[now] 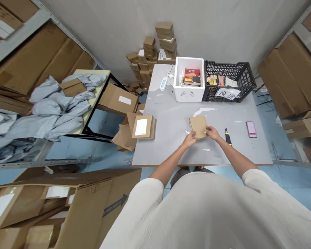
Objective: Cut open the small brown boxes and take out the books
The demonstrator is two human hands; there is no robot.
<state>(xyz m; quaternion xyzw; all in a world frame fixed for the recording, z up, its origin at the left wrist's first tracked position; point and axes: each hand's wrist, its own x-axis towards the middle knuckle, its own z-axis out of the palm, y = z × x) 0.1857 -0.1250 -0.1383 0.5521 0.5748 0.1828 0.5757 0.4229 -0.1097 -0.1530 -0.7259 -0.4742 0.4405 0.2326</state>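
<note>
Pinching a small brown cardboard packet (198, 125) from two sides: clamping the near left corner with the fingers of the left hand (189, 139) and the right edge with those of the right hand (213, 133). Gripping so far apart probably for steadiness, and with most of the broad top face left uncovered. Holding the packet over the front half of the desk (166, 148), straight ahead of the body, likely for a comfortable reach; cannot tell from above whether touching the surface or slightly raised.

Just beyond the right forearm (229, 155), within easy reach, a black-and-yellow utility knife (228, 137), perhaps laid there for quick picking up. Farther right, well apart, a pink phone-like item (251, 129), pixelated, seemingly set out of the way.

At the left edge of the desk, labelled boxes (142, 126), apparently put aside to leave working space in the middle. Along the back, side by side, a white foam box (189, 97) and a black crate (248, 81), both with books inside and handwriting on the near side, presumably for reading from here. Just left of the foam box, a power strip (163, 84). Beyond, against the wall, stacked cartons (165, 30), perhaps piled there to save floor.
</note>
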